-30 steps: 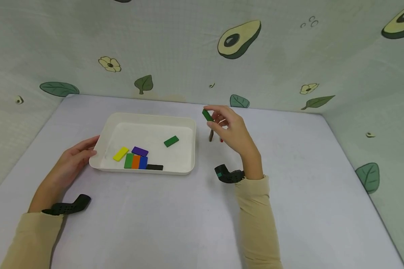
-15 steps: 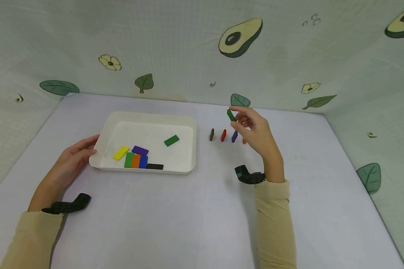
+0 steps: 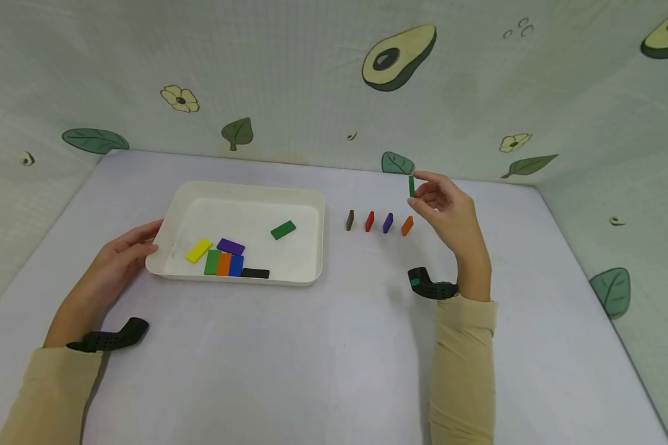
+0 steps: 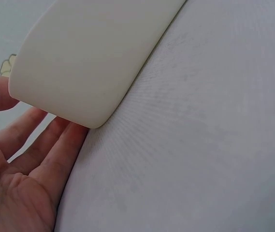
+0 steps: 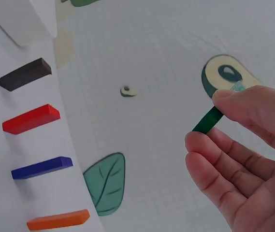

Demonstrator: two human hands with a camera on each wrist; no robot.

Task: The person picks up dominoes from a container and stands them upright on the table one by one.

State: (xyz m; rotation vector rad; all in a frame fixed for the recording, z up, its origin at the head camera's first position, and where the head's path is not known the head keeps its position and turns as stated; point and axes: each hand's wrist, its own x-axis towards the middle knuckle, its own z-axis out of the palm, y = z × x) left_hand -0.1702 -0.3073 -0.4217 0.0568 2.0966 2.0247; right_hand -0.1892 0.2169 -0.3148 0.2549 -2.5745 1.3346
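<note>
My right hand pinches a dark green domino-like block between thumb and fingers. It holds the block upright, above and behind a row of standing blocks. From left to right these are a dark brown block, a red block, a purple block and an orange block. My left hand holds the left end of a white tray, its thumb at the rim and fingers against the outside; the tray hides the fingertips in the left wrist view.
Inside the tray lie a dark green block, a yellow block, a purple block and a black block, with light green, orange and blue ones side by side. A patterned cloth rises behind the white table.
My right hand has moved right with the green block, from beside the tray to past the orange block, uncovering the standing row. The block now appears edge-on. My left hand stays at the tray.
</note>
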